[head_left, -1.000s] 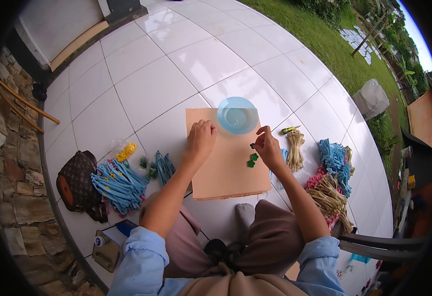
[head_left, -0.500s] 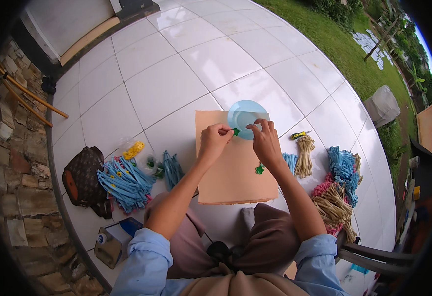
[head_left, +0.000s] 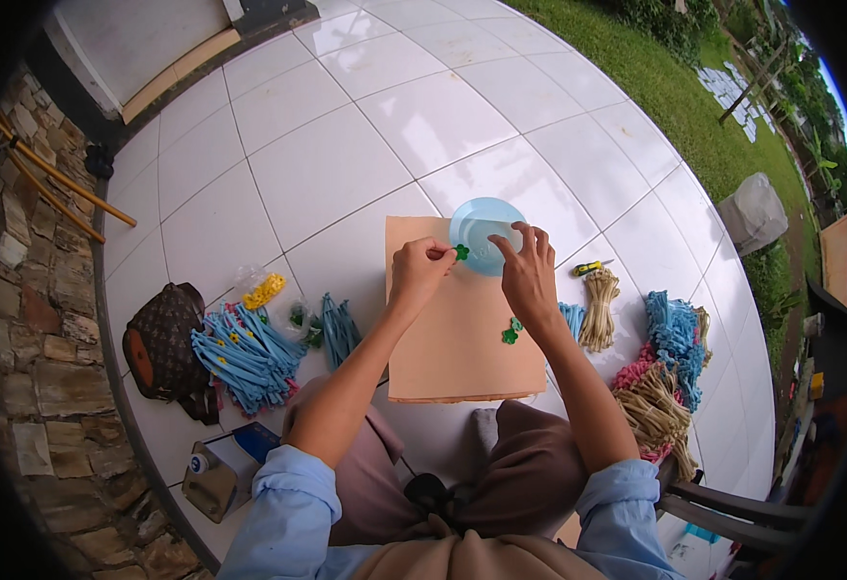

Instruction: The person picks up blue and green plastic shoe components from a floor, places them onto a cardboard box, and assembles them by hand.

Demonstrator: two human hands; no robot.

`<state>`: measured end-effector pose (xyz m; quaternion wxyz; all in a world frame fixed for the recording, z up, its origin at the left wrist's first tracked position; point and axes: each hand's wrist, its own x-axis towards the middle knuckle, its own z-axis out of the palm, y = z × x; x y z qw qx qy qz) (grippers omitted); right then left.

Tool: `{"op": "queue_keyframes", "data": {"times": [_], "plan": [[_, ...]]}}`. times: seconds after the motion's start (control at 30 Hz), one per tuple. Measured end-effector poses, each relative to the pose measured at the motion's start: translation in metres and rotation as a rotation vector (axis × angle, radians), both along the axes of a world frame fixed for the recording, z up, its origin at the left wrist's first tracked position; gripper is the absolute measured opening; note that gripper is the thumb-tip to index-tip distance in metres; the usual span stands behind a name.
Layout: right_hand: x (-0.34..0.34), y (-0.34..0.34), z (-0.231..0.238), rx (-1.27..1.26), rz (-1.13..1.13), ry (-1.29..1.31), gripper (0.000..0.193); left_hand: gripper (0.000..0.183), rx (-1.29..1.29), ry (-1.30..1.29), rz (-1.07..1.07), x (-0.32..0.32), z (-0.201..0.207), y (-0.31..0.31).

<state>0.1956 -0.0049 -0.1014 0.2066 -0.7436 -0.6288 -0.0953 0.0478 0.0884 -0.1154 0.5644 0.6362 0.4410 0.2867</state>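
Note:
Between the thumb and fingers of my left hand [head_left: 422, 271] is a small green flower-shaped piece [head_left: 461, 252], held near the edge of a pale blue plate [head_left: 472, 210]. My right hand [head_left: 530, 275] hovers over the plate's right side. Its thumb and forefinger are spread apart, and I see nothing between them. The plate rests over the far edge of a tan board [head_left: 457, 353]. A couple more green flower pieces [head_left: 511, 335] lie on the board, near my right wrist.
Left of the board are blue strips [head_left: 339, 333], a pile of blue strips with yellow flowers [head_left: 249, 353], a bag of yellow pieces [head_left: 264, 290] and a brown bag [head_left: 165, 343]. To the right are a beige bundle [head_left: 599, 309], a yellow-handled screwdriver [head_left: 590, 268] and blue bundles [head_left: 673, 333].
My right hand's fingers have spread a little wider and shifted slightly right. The green flower in my left hand has turned and shows more of its face.

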Motion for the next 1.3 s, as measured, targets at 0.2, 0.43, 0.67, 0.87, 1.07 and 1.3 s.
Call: {"op": "queue_keyframes", "data": {"times": [0.2, 0.43, 0.67, 0.87, 1.07, 1.3], "plan": [[-0.016, 0.001, 0.028, 0.137, 0.119, 0.081, 0.034, 0.015, -0.174, -0.122, -0.027, -0.002, 0.007, 0.0], [-0.019, 0.001, 0.027, 0.166, 0.203, -0.01, 0.031, 0.018, -0.277, -0.13, -0.015, -0.004, 0.014, -0.001], [-0.019, 0.0, 0.026, 0.139, 0.199, -0.044, 0.029, 0.019, -0.287, -0.143, -0.016, -0.004, 0.015, -0.001], [-0.021, 0.001, 0.028, 0.142, 0.198, -0.057, 0.029, 0.017, -0.336, -0.255, 0.005, -0.004, 0.012, -0.001], [-0.019, 0.001, 0.042, 0.204, 0.107, 0.143, 0.036, 0.018, -0.265, -0.118, 0.008, -0.01, 0.009, 0.009], [-0.003, -0.014, 0.042, 0.078, 0.038, 0.432, 0.027, 0.013, 0.288, 0.37, 0.2, -0.032, -0.027, 0.044]]}}
